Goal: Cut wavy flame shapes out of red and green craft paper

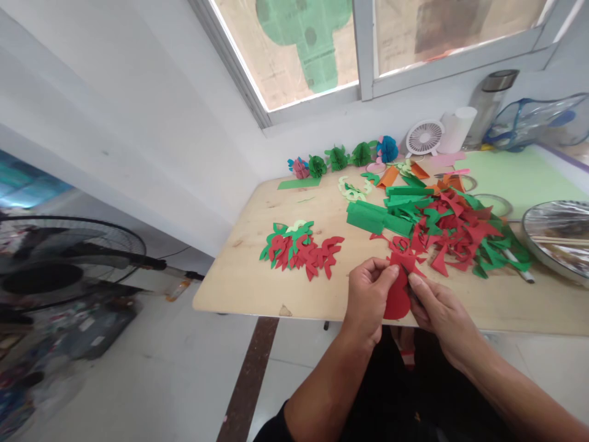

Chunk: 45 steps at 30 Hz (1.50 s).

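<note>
In the head view, the left hand [369, 291] pinches a piece of red paper [397, 302] between thumb and fingers. The right hand [436, 302], curled closed, grips mostly hidden scissors [405, 269] against the paper, which sits between the hands. Red paper cutouts [311, 256] lie left of both hands; red paper scraps [478, 228] lie beyond the right.

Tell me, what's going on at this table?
A person is working with paper using both hands. The left hand grips a piece of red paper, while the right hand seems to hold a mostly hidden dark tool against it. On the table, a small pile of red and green cutouts lies to the left; a larger heap of paper scraps lies beyond the hands, to the right.
</note>
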### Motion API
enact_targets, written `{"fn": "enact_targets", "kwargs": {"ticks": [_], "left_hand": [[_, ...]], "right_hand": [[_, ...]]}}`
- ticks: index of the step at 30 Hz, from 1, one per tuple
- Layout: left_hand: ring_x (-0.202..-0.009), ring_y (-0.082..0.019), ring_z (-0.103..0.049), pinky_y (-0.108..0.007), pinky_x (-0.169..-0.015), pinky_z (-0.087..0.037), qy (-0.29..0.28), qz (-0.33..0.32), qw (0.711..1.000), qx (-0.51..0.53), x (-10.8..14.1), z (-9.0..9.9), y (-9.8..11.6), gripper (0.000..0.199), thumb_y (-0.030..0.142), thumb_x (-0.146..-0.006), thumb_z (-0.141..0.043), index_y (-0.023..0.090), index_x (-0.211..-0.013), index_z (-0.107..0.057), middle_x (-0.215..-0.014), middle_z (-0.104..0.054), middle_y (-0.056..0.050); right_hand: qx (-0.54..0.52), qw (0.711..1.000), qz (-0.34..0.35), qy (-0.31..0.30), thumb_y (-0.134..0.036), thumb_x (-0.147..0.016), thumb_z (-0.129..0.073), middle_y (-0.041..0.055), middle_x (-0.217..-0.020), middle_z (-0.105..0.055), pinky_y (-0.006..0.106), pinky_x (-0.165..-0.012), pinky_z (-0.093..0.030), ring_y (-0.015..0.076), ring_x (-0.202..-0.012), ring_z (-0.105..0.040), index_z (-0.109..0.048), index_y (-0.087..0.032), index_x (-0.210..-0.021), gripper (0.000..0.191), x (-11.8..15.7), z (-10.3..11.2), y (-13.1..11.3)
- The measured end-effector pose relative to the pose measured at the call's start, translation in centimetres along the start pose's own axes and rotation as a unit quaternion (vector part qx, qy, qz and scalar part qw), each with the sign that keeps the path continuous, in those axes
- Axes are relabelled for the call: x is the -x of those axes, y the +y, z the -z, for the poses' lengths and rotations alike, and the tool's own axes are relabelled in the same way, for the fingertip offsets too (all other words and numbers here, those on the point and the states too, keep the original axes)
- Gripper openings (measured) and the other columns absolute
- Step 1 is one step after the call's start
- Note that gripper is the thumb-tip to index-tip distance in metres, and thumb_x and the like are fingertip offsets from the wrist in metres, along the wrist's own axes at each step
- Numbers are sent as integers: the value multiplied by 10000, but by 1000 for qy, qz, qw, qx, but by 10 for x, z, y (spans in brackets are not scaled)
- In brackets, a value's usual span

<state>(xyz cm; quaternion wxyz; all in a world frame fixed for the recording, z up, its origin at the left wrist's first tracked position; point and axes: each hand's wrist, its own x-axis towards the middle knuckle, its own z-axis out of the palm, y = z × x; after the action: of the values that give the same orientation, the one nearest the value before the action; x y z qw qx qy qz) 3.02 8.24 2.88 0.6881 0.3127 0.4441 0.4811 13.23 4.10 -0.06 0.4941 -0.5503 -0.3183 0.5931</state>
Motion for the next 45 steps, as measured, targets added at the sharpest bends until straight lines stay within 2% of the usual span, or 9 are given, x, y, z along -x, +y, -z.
{"fn": "enact_targets", "kwargs": {"ticks": [15,27,34,45], "left_hand": [[-557,-89,-525,-229,-604,-426,2,-5,1000,1,0,1,1,146,237,-648,-688,144,-671,-578,-605,-603,5],[-530,-67,-474,-207,-565,-386,2,-5,1000,-24,1,2,0,150,243,-633,-694,140,-640,-586,-581,-578,21],[-537,-75,-487,-214,-579,-396,4,-1,1000,-13,-1,2,-1,159,243,-624,-704,146,-654,-582,-584,-580,21],[-557,-79,-491,-220,-603,-403,-8,-13,999,-33,-3,3,-2,122,224,-650,-679,147,-637,-586,-593,-579,20]], "right_hand": [[18,1000,17,0,-564,-841,-501,-98,-458,-275,213,-372,-127,64,-412,-183,-356,-214,-615,441,0,0,4],[37,999,33,0,-548,-848,-493,-89,-468,-274,219,-388,-133,66,-417,-192,-353,-211,-595,444,-2,1,0],[20,1000,13,6,-538,-848,-504,-88,-467,-296,215,-372,-152,69,-411,-209,-403,-209,-635,405,-1,0,2],[52,998,36,8,-565,-844,-485,-84,-457,-274,223,-382,-137,69,-404,-197,-348,-214,-578,461,-3,0,-1]]}}
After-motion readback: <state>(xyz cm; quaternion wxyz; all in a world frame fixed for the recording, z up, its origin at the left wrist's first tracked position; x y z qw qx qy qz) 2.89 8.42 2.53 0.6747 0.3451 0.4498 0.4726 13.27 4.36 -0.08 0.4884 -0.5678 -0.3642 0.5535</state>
